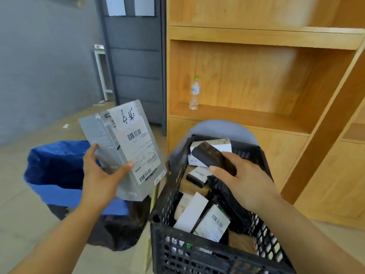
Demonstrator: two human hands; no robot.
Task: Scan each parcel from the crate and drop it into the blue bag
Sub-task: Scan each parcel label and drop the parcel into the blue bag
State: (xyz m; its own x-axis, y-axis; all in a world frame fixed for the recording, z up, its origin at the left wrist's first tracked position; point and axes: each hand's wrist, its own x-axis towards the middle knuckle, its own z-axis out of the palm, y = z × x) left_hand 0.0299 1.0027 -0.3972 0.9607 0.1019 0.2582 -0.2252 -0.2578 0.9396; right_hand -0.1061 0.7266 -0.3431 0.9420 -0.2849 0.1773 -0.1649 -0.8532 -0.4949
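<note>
A grey boxed parcel (126, 149), its barcode label turned upward, is gripped from below by the left hand (102, 175), thumb on the label and fingers curled round the far edge; it is held above the near rim of the blue bag (55, 167). A black scanner (213, 158) is clasped in the right hand (245, 178) over the black crate (197, 254), where further parcels (212, 222) are piled.

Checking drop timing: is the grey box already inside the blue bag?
No, the left hand holds the grey box up, outside the blue bag.
</note>
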